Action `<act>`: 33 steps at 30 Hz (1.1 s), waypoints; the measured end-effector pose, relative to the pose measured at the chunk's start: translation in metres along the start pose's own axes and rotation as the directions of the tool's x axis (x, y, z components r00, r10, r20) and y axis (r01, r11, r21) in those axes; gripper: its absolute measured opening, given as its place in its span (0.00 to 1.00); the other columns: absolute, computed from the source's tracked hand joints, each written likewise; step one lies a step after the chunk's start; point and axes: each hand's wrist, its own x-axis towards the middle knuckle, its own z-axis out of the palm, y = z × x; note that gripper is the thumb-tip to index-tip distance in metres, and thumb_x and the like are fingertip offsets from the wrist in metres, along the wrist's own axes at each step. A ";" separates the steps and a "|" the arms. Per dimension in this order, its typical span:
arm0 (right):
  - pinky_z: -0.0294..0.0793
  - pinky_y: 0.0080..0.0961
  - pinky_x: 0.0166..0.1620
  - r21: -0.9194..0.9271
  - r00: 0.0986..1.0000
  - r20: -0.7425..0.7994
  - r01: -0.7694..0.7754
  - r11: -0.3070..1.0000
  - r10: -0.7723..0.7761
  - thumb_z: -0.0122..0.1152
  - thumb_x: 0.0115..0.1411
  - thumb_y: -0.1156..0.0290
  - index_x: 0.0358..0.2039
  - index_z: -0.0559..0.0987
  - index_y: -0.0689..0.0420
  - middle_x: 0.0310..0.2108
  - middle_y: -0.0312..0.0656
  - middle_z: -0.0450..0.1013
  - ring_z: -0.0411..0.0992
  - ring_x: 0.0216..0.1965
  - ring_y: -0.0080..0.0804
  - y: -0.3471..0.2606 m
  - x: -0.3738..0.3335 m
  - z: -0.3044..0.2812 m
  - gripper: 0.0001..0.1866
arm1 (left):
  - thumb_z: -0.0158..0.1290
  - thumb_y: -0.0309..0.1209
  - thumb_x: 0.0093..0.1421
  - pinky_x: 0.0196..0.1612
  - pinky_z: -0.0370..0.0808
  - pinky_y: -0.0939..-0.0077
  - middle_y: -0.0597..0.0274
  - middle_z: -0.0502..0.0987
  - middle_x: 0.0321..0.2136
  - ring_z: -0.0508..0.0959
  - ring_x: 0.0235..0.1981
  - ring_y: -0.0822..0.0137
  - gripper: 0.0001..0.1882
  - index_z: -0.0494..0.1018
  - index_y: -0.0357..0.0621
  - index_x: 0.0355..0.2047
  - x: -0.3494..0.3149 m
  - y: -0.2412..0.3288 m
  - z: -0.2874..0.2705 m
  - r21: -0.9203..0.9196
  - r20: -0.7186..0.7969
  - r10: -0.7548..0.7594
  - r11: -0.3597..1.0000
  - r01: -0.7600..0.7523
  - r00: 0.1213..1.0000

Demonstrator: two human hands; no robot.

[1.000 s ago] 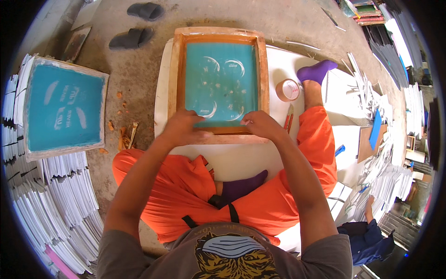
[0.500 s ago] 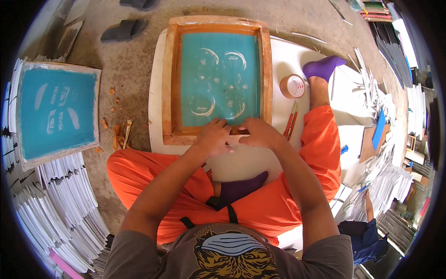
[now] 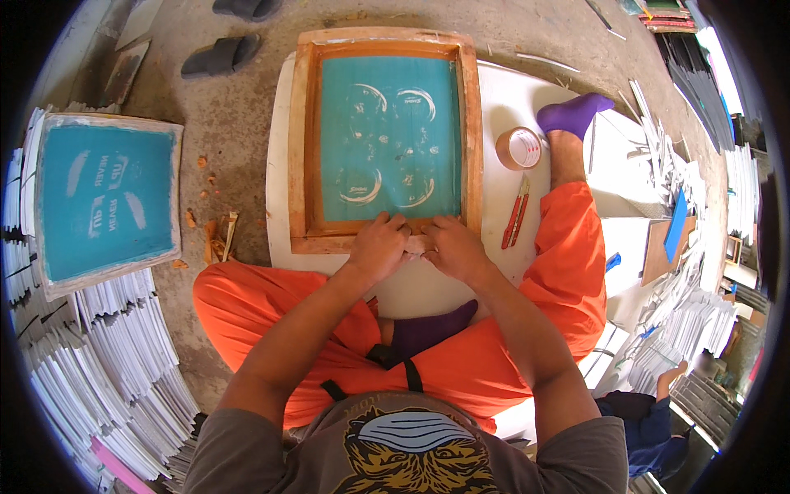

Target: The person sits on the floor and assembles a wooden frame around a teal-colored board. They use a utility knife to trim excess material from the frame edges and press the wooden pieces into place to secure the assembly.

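A wooden screen-printing frame [image 3: 299, 165] with a teal mesh [image 3: 391, 144] lies flat in front of me, whitish curved marks on the mesh. Shiny brown tape lines its inner edges. My left hand [image 3: 380, 249] and my right hand [image 3: 453, 249] meet at the frame's near rail, fingers bent over it and thumbs close together. Pinched between them is a small tan strip of tape [image 3: 420, 244], mostly covered by the fingers. Right of the frame are a roll of brown tape [image 3: 518, 149] and a red cutter knife [image 3: 516, 216].
Under the frame is a white board [image 3: 280, 177]. A second teal screen [image 3: 107, 198] rests on stacked white sheets [image 3: 132, 337] at the left. Crumpled brown scraps [image 3: 216, 239] and dark slippers [image 3: 220, 56] lie on the floor. Another person [image 3: 646, 424] is at the lower right.
My hands have drawn slightly closer together, and the right hand's fingers now curl over the rail. A tan piece shows between the thumbs. The other person's arm at the right has shifted.
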 end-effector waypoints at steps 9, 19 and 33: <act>0.75 0.46 0.58 -0.034 1.000 -0.026 0.005 0.999 -0.006 0.73 0.54 0.65 0.46 0.81 0.59 0.47 0.50 0.75 0.73 0.54 0.51 0.003 -0.003 0.005 0.20 | 0.69 0.39 0.52 0.51 0.81 0.59 0.53 0.78 0.44 0.78 0.49 0.51 0.20 0.82 0.37 0.39 -0.004 0.001 0.002 0.003 -0.008 -0.036 0.999 0.036 0.999; 0.76 0.44 0.58 -0.071 0.997 0.048 -0.064 0.995 0.068 0.72 0.54 0.61 0.46 0.80 0.63 0.48 0.52 0.75 0.74 0.54 0.52 0.000 0.000 -0.010 0.23 | 0.69 0.47 0.53 0.52 0.80 0.60 0.51 0.80 0.44 0.79 0.50 0.51 0.25 0.82 0.37 0.40 -0.033 -0.032 -0.022 0.110 0.037 -0.098 0.990 0.093 0.995; 0.77 0.44 0.56 -0.043 0.999 -0.015 -0.053 0.998 0.052 0.72 0.54 0.62 0.43 0.81 0.61 0.44 0.50 0.75 0.74 0.52 0.52 0.003 -0.001 -0.005 0.20 | 0.67 0.53 0.56 0.51 0.80 0.56 0.50 0.82 0.40 0.82 0.47 0.50 0.27 0.82 0.39 0.40 -0.063 -0.066 -0.064 0.252 0.195 -0.160 0.962 0.108 0.968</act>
